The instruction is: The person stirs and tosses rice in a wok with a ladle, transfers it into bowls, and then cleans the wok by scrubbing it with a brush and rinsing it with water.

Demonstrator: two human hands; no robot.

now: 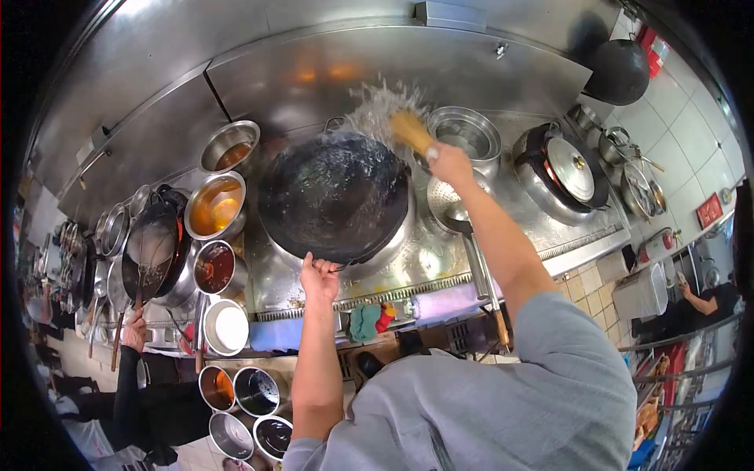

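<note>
A large black wok (334,196), wet inside, sits on the stove in front of me. My left hand (320,276) is closed around its near handle. My right hand (451,163) grips a bamboo wok brush (411,132) above the wok's far right rim. Off the bristles a spray of water (385,110) flies toward the back wall. Close to my right forearm are a perforated strainer (441,198) and a ladle (458,216), with long handles pointing toward me. Behind my right hand stands a metal pot (465,133).
Left of the wok are metal bowls of orange liquid (216,206) and red sauce (214,267), plus a white container (227,326). A lidded pot (569,169) stands on the right burner. At far left, a co-worker's hand (134,330) holds a tool over another wok (153,247).
</note>
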